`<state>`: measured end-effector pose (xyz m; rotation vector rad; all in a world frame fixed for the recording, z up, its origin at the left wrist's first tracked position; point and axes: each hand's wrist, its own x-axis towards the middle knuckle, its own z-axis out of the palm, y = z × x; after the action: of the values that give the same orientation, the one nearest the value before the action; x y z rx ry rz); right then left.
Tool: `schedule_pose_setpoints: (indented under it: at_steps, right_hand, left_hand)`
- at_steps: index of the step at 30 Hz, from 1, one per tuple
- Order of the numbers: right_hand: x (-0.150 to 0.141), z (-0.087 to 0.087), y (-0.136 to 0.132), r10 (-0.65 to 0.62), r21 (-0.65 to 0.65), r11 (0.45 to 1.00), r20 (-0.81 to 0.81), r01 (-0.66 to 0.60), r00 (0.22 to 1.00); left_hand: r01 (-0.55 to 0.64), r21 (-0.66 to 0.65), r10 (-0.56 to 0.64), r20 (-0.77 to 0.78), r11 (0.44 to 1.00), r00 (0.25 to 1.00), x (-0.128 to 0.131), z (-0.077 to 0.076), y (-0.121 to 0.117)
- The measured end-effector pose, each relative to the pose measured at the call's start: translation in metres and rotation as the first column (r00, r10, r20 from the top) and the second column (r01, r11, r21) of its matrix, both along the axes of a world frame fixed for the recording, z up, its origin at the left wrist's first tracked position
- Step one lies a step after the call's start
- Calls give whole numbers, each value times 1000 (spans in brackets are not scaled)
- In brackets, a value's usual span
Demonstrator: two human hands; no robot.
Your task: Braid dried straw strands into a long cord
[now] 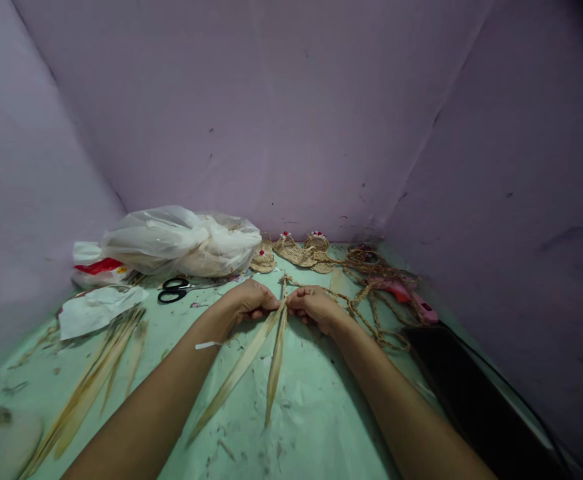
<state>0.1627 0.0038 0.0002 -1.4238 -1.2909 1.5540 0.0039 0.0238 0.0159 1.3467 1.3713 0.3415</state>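
Note:
Dried leaf strips [241,365] spread toward me from a pinch point in the middle of the table. At that point, my left hand [254,301] closes its thumb and fingers on the strips from the left. My right hand [315,307] pinches them from the right, its fingertips almost touching the left ones. Just beyond my fingers, the strips join a thin twisted end. A braided fibre cord [354,307] runs from there to the right into a loose tangle. Exactly how the strips cross between my fingertips is too small to make out.
Black-handled scissors [174,290] lie at left, before a tied plastic bag [181,240]. More leaf strips [96,373] and a white cloth or paper [100,310] are nearby. Small woven slippers [294,252] stand by the wall. A pink tool [424,308] and a black slab [471,400] lie right.

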Motion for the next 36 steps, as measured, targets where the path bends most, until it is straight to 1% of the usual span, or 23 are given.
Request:
schedule_pose_setpoints:
  at_steps: [3,6,9,13,15,18,23,25,28,29,31,33,35,36]
  right_hand:
    - [0,1,0,0,-5,1000,4,0,1000]
    - [0,0,0,-9,-11,1000,14,9,1000]
    - [-1,-1,0,-11,-4,1000,20,11,1000]
    - [-2,1,-1,-20,-10,1000,16,20,1000]
    - [-4,3,-2,-26,-15,1000,20,26,999]
    - [-4,5,-3,-34,-17,999,22,35,999]
    - [-2,7,-3,-32,-82,996,-86,25,996]
    - [0,8,-3,-27,-98,995,-142,13,990]
    - [2,7,-2,-33,-122,993,-208,8,978]
    - [3,6,-2,-33,-125,992,-221,5,975]
    - [3,5,-1,-21,-122,992,-233,-8,972]
    - [4,4,0,-2,-118,993,-233,-26,973]
    - [4,3,1,5,-123,992,-232,-34,973]
    - [5,3,1,4,-128,991,-235,-36,972]
  left_hand:
    - [-12,-111,13,13,994,1000,2,1,0]
    - [15,-177,-26,-58,984,998,3,3,1]
    - [31,-212,-44,-59,977,997,5,6,2]
    - [3,-229,-3,4,973,1000,10,5,4]
    - [-12,-219,13,1,976,1000,12,3,5]
    - [-38,-162,38,1,986,999,16,1,5]
    - [-55,-142,49,-44,988,998,23,2,1]
    - [-71,-93,63,-81,993,995,24,3,-2]
    - [-86,20,88,-114,996,990,25,3,-5]
    - [-79,31,82,-111,996,990,25,3,-6]
    - [-52,1,52,-50,999,997,24,1,-7]
    - [-14,-54,18,71,998,997,24,-1,-7]
    - [8,-92,8,175,996,985,25,-3,-7]
    - [7,-100,12,192,995,981,25,-4,-7]
